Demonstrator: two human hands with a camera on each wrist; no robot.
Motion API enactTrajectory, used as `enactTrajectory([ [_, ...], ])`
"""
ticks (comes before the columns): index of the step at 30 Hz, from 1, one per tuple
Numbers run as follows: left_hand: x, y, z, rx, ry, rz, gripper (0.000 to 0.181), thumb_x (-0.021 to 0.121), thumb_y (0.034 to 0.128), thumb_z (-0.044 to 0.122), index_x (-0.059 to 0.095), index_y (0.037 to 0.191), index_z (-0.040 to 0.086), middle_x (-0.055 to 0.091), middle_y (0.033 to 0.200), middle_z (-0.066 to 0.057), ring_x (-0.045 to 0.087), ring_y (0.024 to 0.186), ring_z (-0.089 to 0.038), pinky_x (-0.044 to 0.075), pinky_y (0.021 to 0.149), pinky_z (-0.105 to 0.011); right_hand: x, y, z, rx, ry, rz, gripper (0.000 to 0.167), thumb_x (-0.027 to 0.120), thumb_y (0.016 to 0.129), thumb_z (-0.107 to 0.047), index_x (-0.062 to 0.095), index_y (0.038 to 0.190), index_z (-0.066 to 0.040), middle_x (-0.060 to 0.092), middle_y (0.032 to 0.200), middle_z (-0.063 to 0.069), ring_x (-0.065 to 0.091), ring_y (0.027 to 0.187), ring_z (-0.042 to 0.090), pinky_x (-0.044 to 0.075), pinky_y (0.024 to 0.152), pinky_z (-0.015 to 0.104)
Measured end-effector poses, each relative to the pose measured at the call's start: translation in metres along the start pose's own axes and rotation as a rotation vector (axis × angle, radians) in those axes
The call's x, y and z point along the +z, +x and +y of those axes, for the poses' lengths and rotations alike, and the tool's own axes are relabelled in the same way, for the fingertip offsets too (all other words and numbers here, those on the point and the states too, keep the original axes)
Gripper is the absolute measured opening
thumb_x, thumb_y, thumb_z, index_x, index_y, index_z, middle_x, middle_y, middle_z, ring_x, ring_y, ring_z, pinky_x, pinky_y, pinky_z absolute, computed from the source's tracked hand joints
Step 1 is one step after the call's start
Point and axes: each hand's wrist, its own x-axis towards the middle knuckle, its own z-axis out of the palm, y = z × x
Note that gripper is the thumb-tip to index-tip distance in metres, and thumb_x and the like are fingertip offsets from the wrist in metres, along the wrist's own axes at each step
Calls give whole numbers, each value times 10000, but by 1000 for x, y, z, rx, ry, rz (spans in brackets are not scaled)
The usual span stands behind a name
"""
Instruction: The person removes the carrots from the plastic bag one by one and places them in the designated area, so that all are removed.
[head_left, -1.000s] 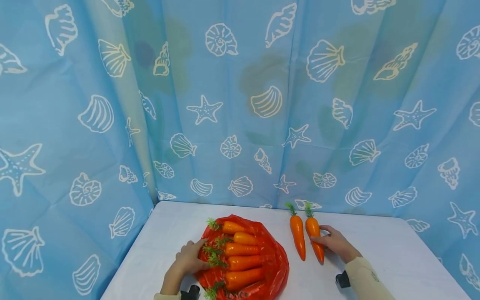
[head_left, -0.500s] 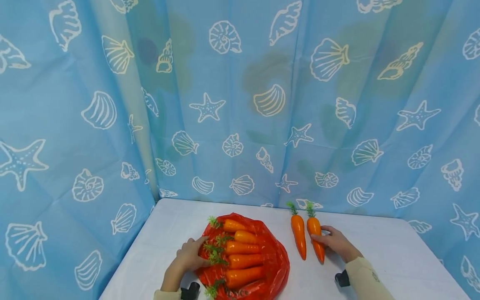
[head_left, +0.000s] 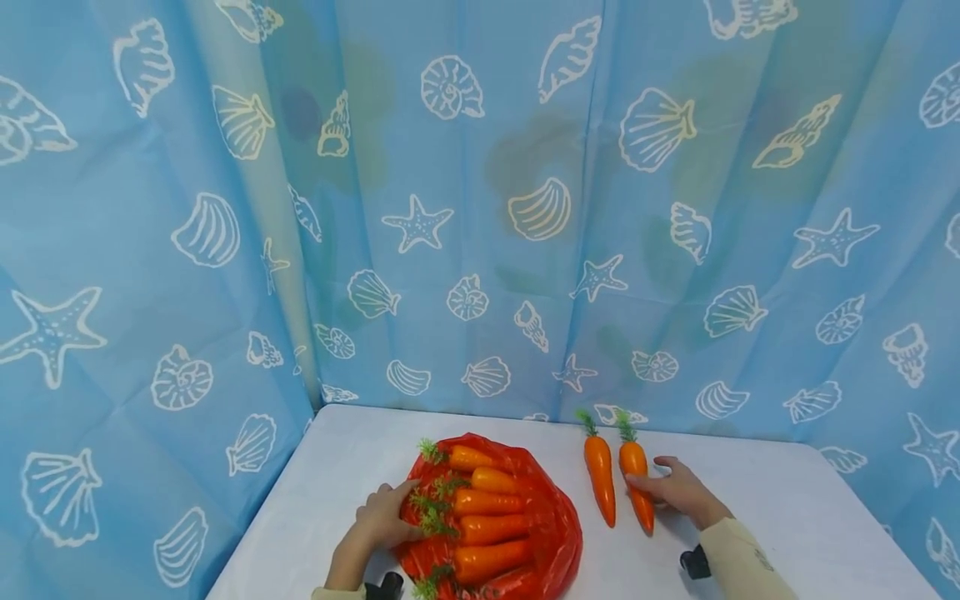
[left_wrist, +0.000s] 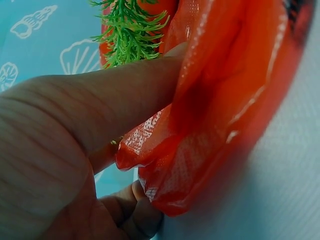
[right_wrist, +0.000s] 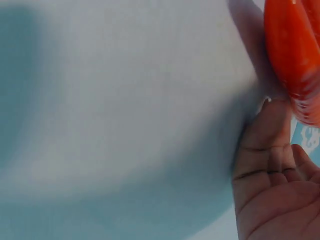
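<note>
A red plastic bag [head_left: 564, 533] lies on the white table, with several orange carrots [head_left: 491, 503] with green tops resting side by side on or in it; I cannot tell which. At its left edge my left hand [head_left: 381, 518] grips the plastic. The left wrist view shows the thumb pressing one side of the bag [left_wrist: 235, 75] and fingers curled at the other. My right hand [head_left: 681, 492] is at the right one of two loose carrots [head_left: 634, 463], thumb against it, index finger lifted off. In the right wrist view its fingers look relaxed beside the carrot [right_wrist: 290, 45].
A second loose carrot [head_left: 600, 481] lies just left of the one by my right hand. Blue curtains [head_left: 480, 208] with white shell prints hang behind and at the left of the table [head_left: 750, 467]. Black straps [head_left: 694, 563] are on the wrists.
My right hand's index finger has loosened and lifted away from the right carrot, and the hand sits slightly further right. The left hand and bag have stayed put. The head view has shifted slightly.
</note>
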Motion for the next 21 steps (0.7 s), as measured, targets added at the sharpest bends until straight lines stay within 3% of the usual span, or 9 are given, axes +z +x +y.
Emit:
enactTrajectory([
  [3, 0, 0, -1, 11, 3, 0, 752, 871, 720, 269, 547, 1390, 160, 539, 1128, -152, 472, 1032, -339, 392, 951, -643, -6, -3, 1, -19, -43, 8, 1184, 746, 732, -668, 199, 1452, 97, 443, 1288, 386, 574, 987, 401, 521, 928, 555],
  [9, -1, -4, 0, -27, -9, 4, 761, 881, 705, 269, 553, 1385, 176, 538, 1141, -161, 467, 1044, -351, 403, 951, -656, -19, -10, -3, -99, -75, 51, 1158, 744, 749, -652, 194, 1467, 72, 451, 1266, 383, 580, 969, 394, 573, 846, 495],
  [16, -4, -2, 0, 2, -1, -11, 748, 870, 723, 272, 548, 1390, 168, 533, 1139, -157, 466, 1030, -341, 395, 942, -622, -27, -25, -20, -257, -118, 148, 1130, 747, 802, -562, 106, 1530, 18, 324, 1417, 365, 453, 1178, 514, 516, 923, 598],
  [21, -2, -1, 1, 14, 4, -14, 747, 868, 725, 277, 546, 1391, 173, 532, 1136, -151, 469, 1028, -338, 390, 935, -617, -23, -34, -37, -347, -149, 138, 1122, 755, 782, -580, 147, 1530, -6, 332, 1439, 335, 443, 1214, 498, 536, 903, 574],
])
